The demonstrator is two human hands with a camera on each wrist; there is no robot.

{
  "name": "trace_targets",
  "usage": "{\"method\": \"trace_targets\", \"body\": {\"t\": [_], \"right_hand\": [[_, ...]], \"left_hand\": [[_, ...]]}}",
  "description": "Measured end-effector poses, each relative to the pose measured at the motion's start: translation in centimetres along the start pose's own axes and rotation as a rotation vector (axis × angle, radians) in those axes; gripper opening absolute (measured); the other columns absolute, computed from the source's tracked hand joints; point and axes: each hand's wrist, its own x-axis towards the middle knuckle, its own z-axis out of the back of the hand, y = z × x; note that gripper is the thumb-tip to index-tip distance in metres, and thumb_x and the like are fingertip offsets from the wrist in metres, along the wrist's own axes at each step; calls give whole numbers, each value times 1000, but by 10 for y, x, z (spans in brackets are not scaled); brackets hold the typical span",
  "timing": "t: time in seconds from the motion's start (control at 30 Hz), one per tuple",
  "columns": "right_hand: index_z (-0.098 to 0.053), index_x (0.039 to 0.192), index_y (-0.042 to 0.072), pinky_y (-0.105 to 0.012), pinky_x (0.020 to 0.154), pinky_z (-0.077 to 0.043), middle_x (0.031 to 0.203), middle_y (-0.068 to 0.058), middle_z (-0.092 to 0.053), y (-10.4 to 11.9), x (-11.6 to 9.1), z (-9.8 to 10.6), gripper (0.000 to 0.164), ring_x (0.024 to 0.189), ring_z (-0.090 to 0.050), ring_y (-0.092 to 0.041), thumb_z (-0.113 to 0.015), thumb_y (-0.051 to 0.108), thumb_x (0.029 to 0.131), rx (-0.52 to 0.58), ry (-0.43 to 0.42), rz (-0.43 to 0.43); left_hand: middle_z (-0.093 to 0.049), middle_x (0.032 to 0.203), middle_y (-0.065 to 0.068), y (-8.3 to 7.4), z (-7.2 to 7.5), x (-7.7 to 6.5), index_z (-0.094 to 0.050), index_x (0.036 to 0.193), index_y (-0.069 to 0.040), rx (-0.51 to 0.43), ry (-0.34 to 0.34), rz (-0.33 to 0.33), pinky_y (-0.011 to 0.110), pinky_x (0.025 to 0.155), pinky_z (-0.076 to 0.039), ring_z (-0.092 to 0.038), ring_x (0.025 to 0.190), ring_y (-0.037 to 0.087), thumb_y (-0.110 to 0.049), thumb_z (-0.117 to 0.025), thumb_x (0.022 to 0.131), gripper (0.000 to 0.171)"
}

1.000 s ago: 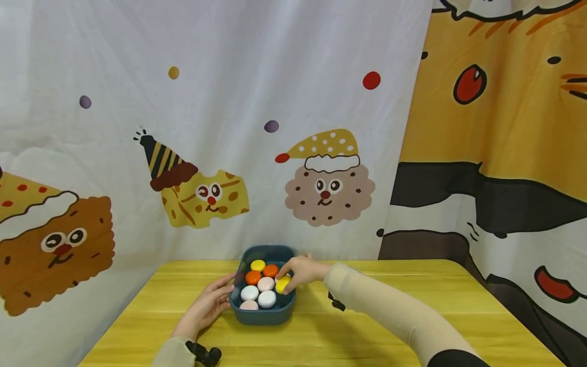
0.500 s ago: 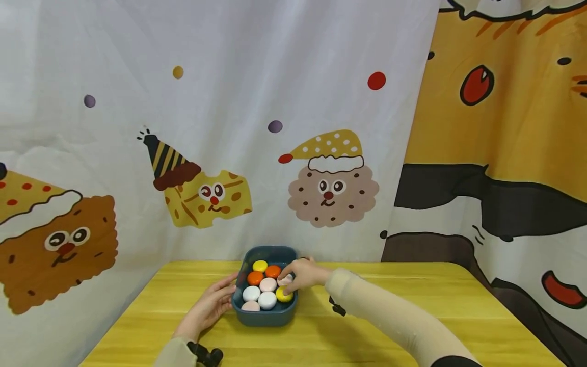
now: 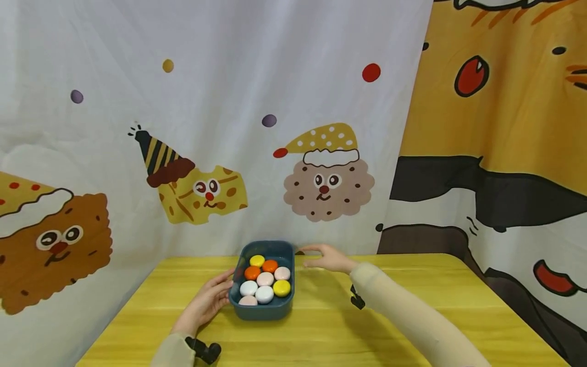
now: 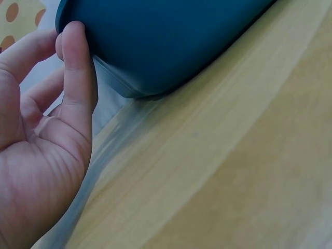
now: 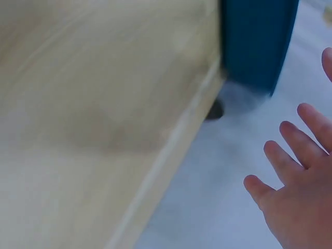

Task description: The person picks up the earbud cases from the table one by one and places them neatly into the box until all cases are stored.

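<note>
A dark blue-green rectangular box (image 3: 261, 313) with rounded corners stands near the back of the table. Inside lie several glossy, rounded, disc-like pieces: yellow (image 3: 282, 288), orange (image 3: 252, 273), pale pink (image 3: 265, 279) and white (image 3: 264, 294). My left hand (image 3: 207, 302) touches the box's left side, its fairly straight fingertips at the wall and rim, as the left wrist view also shows. To the right of the box, my right hand (image 3: 329, 258) is held out with fingers apart and nothing in it. The right wrist view shows these spread fingers (image 5: 297, 142) beside the box's outer wall (image 5: 254, 46).
The yellow wood-grain table (image 3: 321, 331) ends at the back against a white curtain (image 3: 220, 76) printed with cartoon figures. A dark band with a small device (image 3: 205, 349) is strapped at the left wrist, another device (image 3: 357, 298) at the right.
My right hand let go of the yellow piece inside the box, touched the pale pink piece behind it, then moved out to the right. The left hand stays at the box's left side.
</note>
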Motion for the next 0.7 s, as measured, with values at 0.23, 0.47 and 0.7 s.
{"method": "trace_targets", "body": {"t": [0.23, 0.47, 0.7], "right_hand": [[-44, 144, 0, -59, 107, -28, 146, -20, -41, -40, -29, 6, 65, 135, -33, -42, -67, 31, 92, 55, -107, -134], [-36, 146, -4, -61, 105, -29, 147, -27, -36, -64, -46, 13, 74, 133, -33, -47, -68, 33, 91, -12, -183, -231], [-36, 149, 5, -76, 100, -16, 151, -25, -31, -78, -53, 29, 83, 134, -29, -50, -67, 50, 86, -239, -203, -268]], "left_hand": [[-66, 97, -1, 0, 4, -5, -14, 154, 0, 8, -6, 13, 21, 67, -52, -61, 74, 7, -12, -47, 103, 62], [-65, 105, 2, -8, 12, -13, -12, 154, 2, 37, -22, 8, 21, 66, -52, -61, 75, 7, -10, -49, 102, 65], [-64, 97, 4, -25, 16, -8, -15, 154, 1, 223, -41, 52, 27, 66, -54, -61, 69, 11, -18, -52, 101, 67]]}}
